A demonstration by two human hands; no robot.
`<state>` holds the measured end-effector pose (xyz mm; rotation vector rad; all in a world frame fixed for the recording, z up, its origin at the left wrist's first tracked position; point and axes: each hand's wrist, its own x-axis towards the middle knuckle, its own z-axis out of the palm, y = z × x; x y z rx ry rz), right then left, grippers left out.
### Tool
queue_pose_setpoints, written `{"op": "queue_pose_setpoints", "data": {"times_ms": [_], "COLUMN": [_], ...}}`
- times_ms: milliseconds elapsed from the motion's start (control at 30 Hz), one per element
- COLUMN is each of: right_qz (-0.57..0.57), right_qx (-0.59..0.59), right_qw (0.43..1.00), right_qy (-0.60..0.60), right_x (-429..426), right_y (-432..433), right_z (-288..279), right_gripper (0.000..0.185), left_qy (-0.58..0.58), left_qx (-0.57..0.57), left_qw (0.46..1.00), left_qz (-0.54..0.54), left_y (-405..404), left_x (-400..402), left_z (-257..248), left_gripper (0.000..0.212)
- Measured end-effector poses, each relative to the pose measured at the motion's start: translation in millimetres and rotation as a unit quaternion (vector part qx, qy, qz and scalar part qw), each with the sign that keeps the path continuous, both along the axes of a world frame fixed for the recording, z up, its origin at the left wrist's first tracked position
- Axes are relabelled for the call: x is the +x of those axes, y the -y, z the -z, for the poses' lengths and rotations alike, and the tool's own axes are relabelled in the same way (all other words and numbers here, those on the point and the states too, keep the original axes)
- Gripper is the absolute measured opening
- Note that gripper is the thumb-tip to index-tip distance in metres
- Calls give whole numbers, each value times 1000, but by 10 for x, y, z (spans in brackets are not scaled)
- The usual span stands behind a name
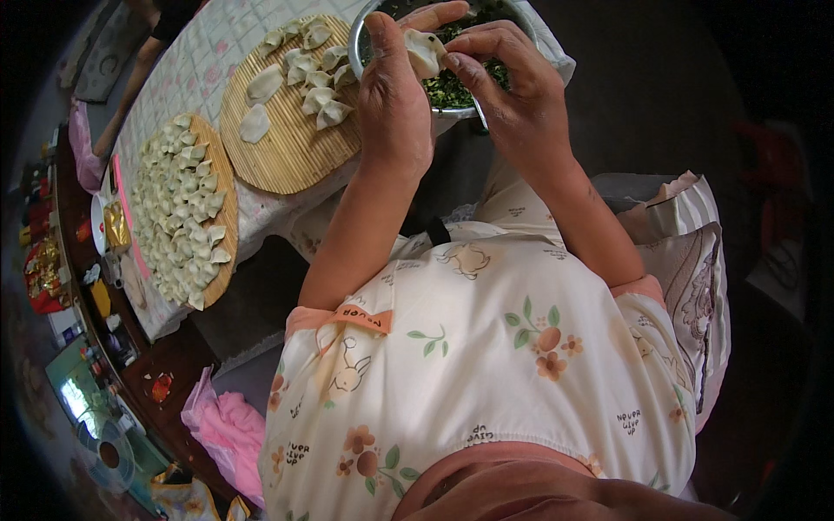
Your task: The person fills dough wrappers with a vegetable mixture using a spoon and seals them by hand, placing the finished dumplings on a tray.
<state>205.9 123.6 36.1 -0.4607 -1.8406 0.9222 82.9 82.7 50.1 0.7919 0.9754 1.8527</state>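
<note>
My left hand (397, 98) holds a folded dumpling (425, 53) above a metal bowl (355, 45) of chopped green filling (449, 94). The thumb and fingertips of my right hand (515, 78) pinch the dumpling's right edge. Left of the bowl, a round slatted tray (287, 156) carries several shaped dumplings (319, 98) and flat dough wrappers (254, 122). Farther left, a second round tray (225, 260) is covered with rows of shaped dumplings (176, 208). White flour dusts my fingers.
A patterned cloth (195, 71) covers the table under both trays. Beyond the left tray are a pink strip (130, 215) and a white bowl (98, 221). Another person's arm (127, 98) shows at upper left. A pink cloth bundle (228, 430) lies at lower left, near an electric fan (107, 454).
</note>
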Motion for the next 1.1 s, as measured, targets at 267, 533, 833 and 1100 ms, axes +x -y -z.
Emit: {"op": "queue_pose_setpoints", "data": {"times_ms": [267,533,833,1100], "right_qz": [42,28,-1,8], "right_qx": [-166,-86,-161,-184], "right_qw": [984,995,987,980], "right_qy": [-42,49,27,78], "right_x": [48,-64,87,164], "right_y": [-101,-85,-208,-243], "right_z": [205,185,252,228], "right_gripper": [11,14,16,17], "left_qy": [-236,-529,-659,-720], "left_qx": [-80,-61,-215,-151], "left_qw": [968,817,651,606], "left_qz": [-36,-220,-309,-303], "left_y": [283,229,189,-84], "left_x": [-135,-292,-1987,-2512], "left_z": [140,274,638,1063], "left_gripper": [60,17,25,27]}}
